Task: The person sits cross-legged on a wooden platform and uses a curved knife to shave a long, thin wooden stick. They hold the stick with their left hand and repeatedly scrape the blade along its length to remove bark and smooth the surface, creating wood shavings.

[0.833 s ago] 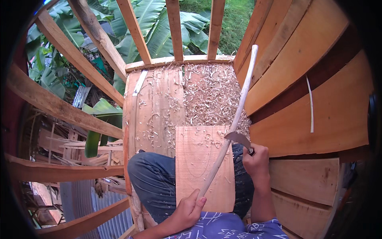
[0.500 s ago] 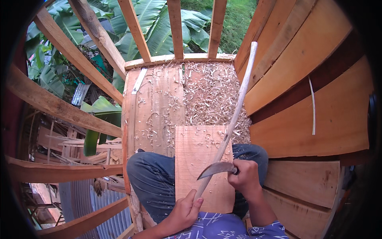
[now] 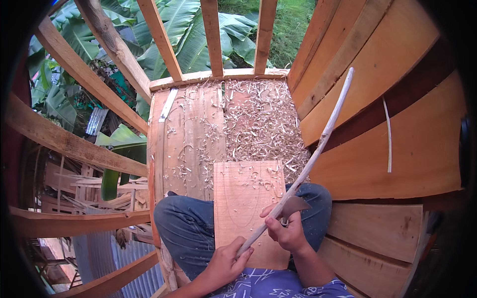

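Note:
A long, slightly bent peeled stick (image 3: 322,144) slants from my lap up to the right, its far end over the wall planks. My left hand (image 3: 227,263) is closed round its lower end. My right hand (image 3: 289,232) grips a curved knife (image 3: 296,205), whose dark handle is mostly covered by the fingers. The blade lies against or just behind the stick, partly hidden by it, and the right fingertips touch the stick. Under both hands a flat wooden board (image 3: 241,198) rests across my crossed legs, with a few shavings on it.
Curled shavings (image 3: 263,124) cover the plank floor (image 3: 171,144), thickest at the right. A pale strip (image 3: 169,104) lies at the far left. Wooden railing bars (image 3: 74,144) stand along the left and far sides. Plank walls (image 3: 387,159) close the right, with a thin pale strip (image 3: 387,134) against them.
The stick's far end has swung right and down. My right hand has moved slightly left and down, turning the knife; its fingers now reach the stick. The left hand still holds the lower end.

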